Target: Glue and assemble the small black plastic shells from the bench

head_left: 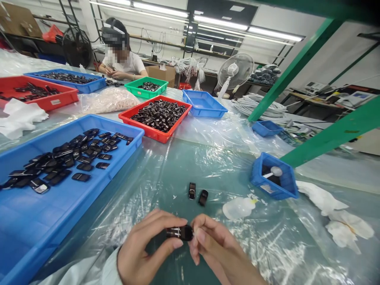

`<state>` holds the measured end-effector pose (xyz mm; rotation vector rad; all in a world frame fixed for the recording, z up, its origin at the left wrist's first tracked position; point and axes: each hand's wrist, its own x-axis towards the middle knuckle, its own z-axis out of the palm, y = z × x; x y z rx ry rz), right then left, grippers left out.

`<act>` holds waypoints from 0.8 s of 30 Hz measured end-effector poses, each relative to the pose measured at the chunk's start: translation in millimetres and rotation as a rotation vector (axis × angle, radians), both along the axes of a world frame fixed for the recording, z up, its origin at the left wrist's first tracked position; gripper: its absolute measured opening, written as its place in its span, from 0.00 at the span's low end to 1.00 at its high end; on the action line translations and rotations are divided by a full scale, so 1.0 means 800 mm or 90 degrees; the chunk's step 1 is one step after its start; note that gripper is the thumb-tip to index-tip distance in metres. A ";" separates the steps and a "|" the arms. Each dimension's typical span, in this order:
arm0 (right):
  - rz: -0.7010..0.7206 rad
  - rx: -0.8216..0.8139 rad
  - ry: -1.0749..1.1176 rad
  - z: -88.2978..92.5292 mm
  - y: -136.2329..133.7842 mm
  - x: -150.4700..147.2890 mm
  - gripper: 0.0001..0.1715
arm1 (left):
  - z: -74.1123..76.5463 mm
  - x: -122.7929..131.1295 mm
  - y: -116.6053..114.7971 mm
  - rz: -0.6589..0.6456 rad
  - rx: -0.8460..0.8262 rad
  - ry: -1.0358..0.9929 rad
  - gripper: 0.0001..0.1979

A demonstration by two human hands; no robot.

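Observation:
My left hand grips a small glossy black plastic housing between thumb and fingers. It lies level, with a silvery band across its middle. At the housing's right end, my right hand is closed in a pinch; whatever its fingertips hold there is too small or hidden to name. Just beyond my hands, two similar black pieces lie apart on the table covering. To their right is a translucent squeeze bottle with a yellowish tip, lying on its side.
A large blue tray of black pieces stands at left. Behind it are a red bin of dark parts and a blue tray. A small blue box holds a scoop, beside green posts. A person sits opposite.

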<state>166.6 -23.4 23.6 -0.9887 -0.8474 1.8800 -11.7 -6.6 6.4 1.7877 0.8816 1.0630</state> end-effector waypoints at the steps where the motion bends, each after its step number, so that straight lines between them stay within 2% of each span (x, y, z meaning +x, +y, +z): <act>1: 0.001 -0.007 0.025 -0.005 0.000 -0.001 0.17 | 0.000 0.000 0.000 0.002 0.002 -0.002 0.13; 6: 0.012 -0.046 0.095 -0.030 0.003 -0.005 0.22 | -0.004 -0.003 0.003 -0.008 0.021 -0.018 0.11; 9: 0.016 -0.049 0.093 -0.038 0.004 -0.008 0.25 | -0.006 0.001 0.002 -0.029 0.061 -0.014 0.11; 13: 0.008 -0.002 0.039 -0.024 0.002 -0.006 0.24 | 0.010 0.002 -0.004 -0.031 0.160 0.025 0.10; 15: -0.022 0.053 -0.001 -0.007 -0.005 0.003 0.20 | 0.026 -0.014 -0.004 0.034 0.227 0.093 0.10; 16: -0.065 0.099 -0.037 0.003 -0.010 0.009 0.17 | 0.034 -0.028 -0.002 0.104 0.275 0.142 0.10; 17: -0.128 0.153 -0.085 0.012 -0.015 0.018 0.13 | 0.041 -0.045 0.002 0.218 0.313 0.195 0.11; 18: -0.229 0.226 -0.161 0.020 -0.019 0.027 0.09 | 0.048 -0.063 0.009 0.364 0.378 0.243 0.13; 19: -0.389 0.328 -0.284 0.025 -0.021 0.038 0.06 | 0.052 -0.081 0.016 0.494 0.490 0.305 0.15; 20: -0.533 0.405 -0.393 0.028 -0.022 0.049 0.05 | 0.055 -0.095 0.023 0.541 0.541 0.398 0.18; 21: -0.634 0.445 -0.470 0.027 -0.021 0.061 0.07 | 0.055 -0.105 0.030 0.577 0.588 0.467 0.22; 22: -0.687 0.455 -0.519 0.024 -0.018 0.072 0.11 | 0.054 -0.108 0.035 0.610 0.587 0.512 0.24; 24: -0.651 0.408 -0.536 0.010 -0.008 0.090 0.25 | 0.045 -0.094 0.040 0.513 0.573 0.532 0.22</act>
